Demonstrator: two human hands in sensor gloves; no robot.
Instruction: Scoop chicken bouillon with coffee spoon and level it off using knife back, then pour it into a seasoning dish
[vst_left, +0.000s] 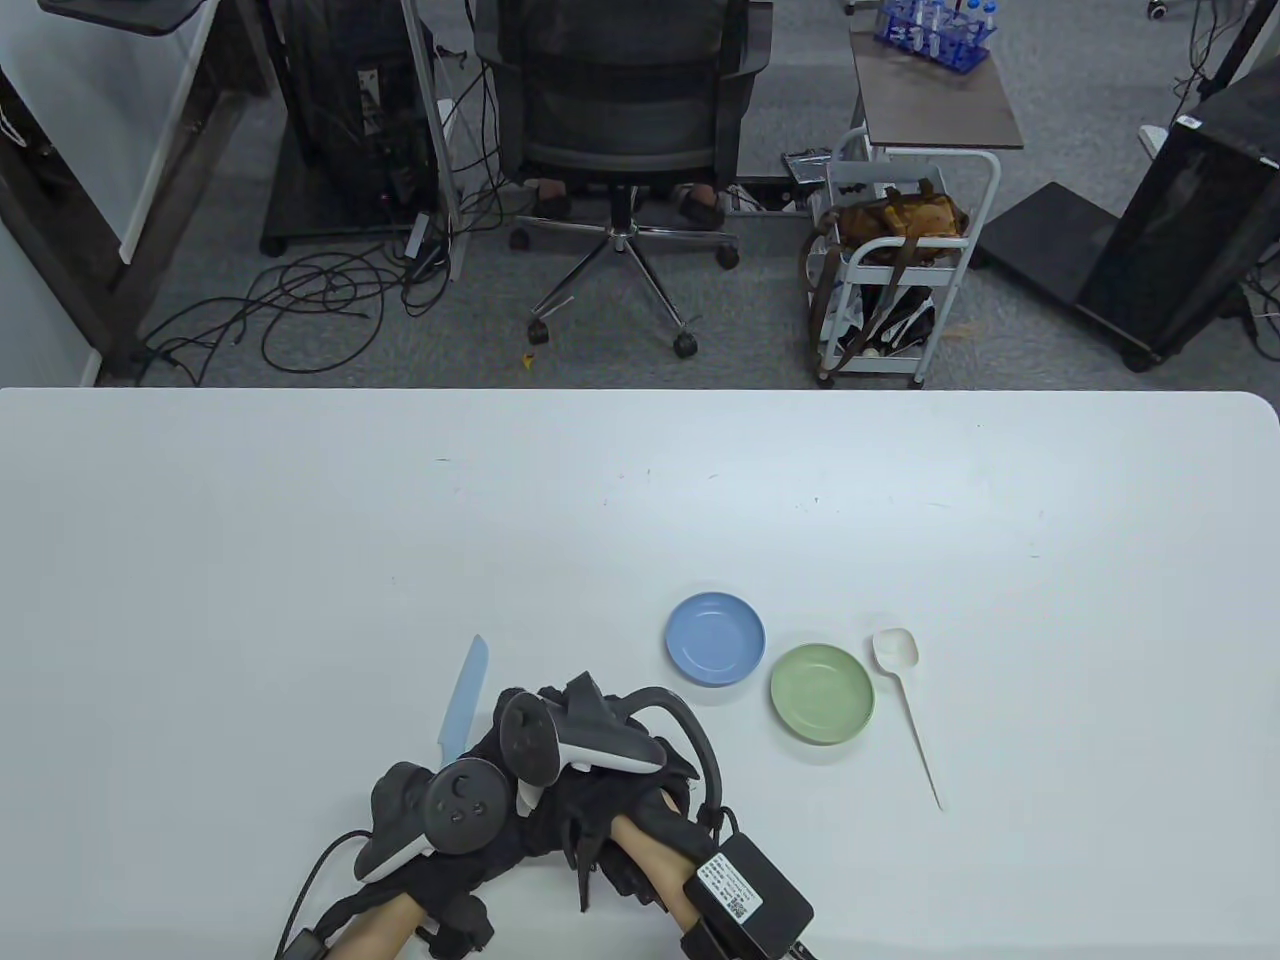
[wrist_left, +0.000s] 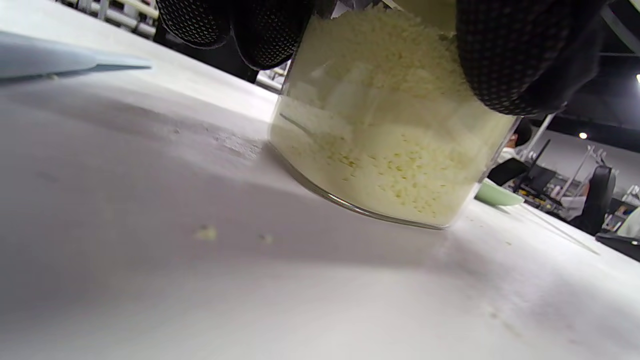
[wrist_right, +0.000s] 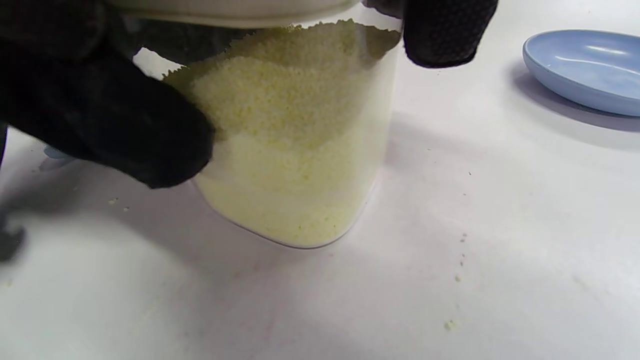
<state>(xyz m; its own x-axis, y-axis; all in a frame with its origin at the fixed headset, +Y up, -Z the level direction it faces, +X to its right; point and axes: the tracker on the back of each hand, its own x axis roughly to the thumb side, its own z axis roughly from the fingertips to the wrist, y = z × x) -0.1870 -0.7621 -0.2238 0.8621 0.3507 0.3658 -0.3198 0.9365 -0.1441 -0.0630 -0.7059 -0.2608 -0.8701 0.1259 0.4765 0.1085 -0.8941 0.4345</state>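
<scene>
Pale yellow granules fill most of a clear jar (wrist_right: 295, 145) standing on the white bench (vst_left: 300, 520) near its front edge, left of centre. Both gloved hands sit over it. Left hand (vst_left: 450, 810): fingers (wrist_left: 505, 55) curled round the jar wall, grasping it. Right hand (vst_left: 590, 760): fingers (wrist_right: 445, 30) wrapped about the top by the white lid (wrist_right: 225, 12); the jar itself is hidden under the gloves in the table view.

Light blue knife (vst_left: 465, 705) lies flat just left of the hands, tip toward the far edge. Blue dish (vst_left: 715, 638) sits right of the hands, green dish (vst_left: 822, 693) just beside it toward the right. White spoon (vst_left: 905, 700) lies right of the green dish, bowl toward the far edge.

A few loose yellow crumbs (wrist_right: 450, 325) scattered on the bench around the jar.

Beyond the far edge: grey carpet, an office chair (vst_left: 620, 120), tangled cables (vst_left: 320, 300), a white trolley (vst_left: 900, 260) carrying a brown bag.
</scene>
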